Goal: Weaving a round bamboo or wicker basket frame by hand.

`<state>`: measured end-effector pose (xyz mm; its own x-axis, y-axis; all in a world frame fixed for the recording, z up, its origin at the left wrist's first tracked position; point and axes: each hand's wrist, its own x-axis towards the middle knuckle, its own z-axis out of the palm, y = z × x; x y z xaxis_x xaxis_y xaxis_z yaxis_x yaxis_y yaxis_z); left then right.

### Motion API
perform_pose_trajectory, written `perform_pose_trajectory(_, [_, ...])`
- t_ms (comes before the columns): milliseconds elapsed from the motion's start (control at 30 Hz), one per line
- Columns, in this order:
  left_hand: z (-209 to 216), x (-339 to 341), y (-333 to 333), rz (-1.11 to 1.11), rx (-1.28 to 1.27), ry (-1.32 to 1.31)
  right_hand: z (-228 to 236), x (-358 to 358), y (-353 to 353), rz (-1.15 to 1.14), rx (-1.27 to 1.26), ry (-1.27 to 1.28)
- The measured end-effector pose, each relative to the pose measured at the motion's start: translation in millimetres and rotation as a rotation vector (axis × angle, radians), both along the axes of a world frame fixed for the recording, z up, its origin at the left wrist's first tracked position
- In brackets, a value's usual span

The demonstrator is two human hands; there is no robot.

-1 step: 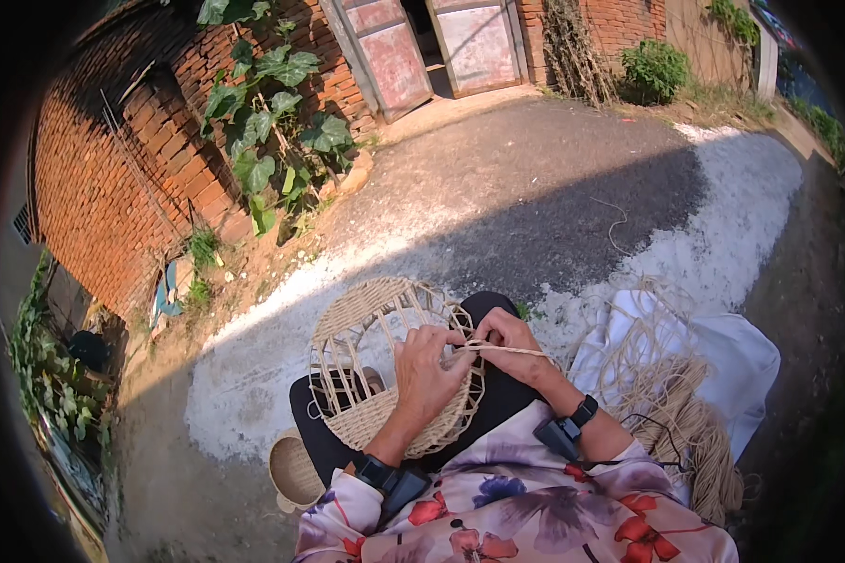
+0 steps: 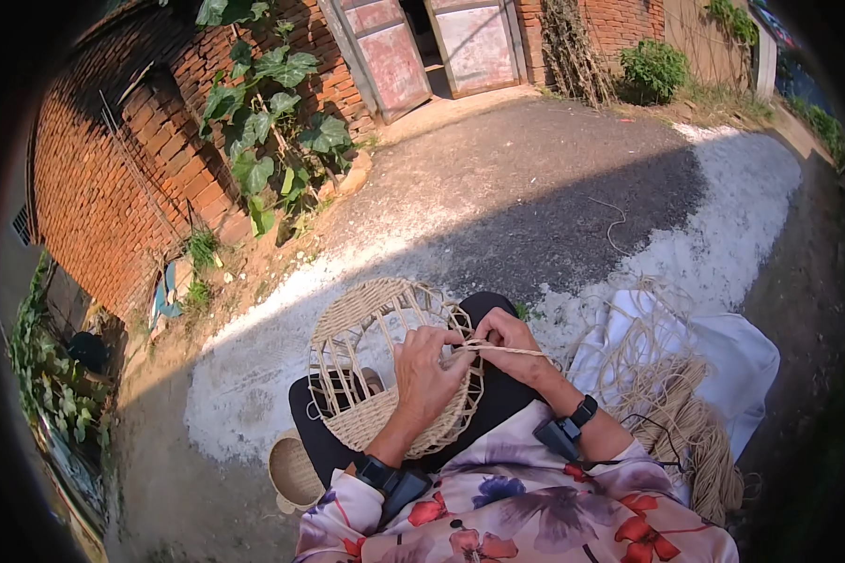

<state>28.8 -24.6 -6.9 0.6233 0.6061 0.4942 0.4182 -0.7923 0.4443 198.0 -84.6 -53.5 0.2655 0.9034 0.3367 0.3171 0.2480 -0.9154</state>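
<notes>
Beige cord (image 2: 512,351) is pinched in my fingers at the right rim of the round frame (image 2: 357,418). In the head view, the frame lies tilted across the lap of my dark trousers (image 2: 314,436), tight weave at its far and near ends, open ribs between. My left hand (image 2: 427,371) lies over the frame's right part, fingers narrow, nipping the cord at the rim. My right hand (image 2: 518,352) is just beside that rim, its fingers drawn together on the same cord, which runs off rightward across the hand. Which fingertip presses which strand is too small to tell. Left of the frame and nearer me sits a shallow bowl (image 2: 296,474). Well to the frame's right, a loose skein (image 2: 699,441) lies against white cloth (image 2: 737,357). Far beyond the frame, a leafy vine (image 2: 253,169) climbs beside a brick wall (image 2: 94,216).
</notes>
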Motion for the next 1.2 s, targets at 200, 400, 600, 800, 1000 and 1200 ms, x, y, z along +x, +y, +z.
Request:
perform_pose_trajectory(200, [-2, 0, 0, 0.023, 0.026, -0.001, 6, 6, -8, 0.231, -0.111, 0.539])
perform_pose_trajectory(400, [2, -2, 6, -0.029, -0.033, 0.058, 11, 12, -9, -0.119, -0.123, -0.180])
perform_pose_trajectory(600, [12, -3, 32, -0.073, -0.695, -0.181, 22, 5, -15, -0.293, 0.112, -0.415])
perform_pose_trajectory(800, [34, 15, 4, 0.018, 0.014, -0.196, 14, 38, -29, -0.410, 0.021, -0.542])
perform_pose_trajectory(1000, [15, 25, 4, -0.050, 0.126, 0.039, 20, 97, -52, -0.603, -0.071, -0.368])
perform_pose_trajectory(1200, [2, 11, 7, 0.125, 0.104, -0.196, -24, 168, -97, -0.724, -0.392, -0.583])
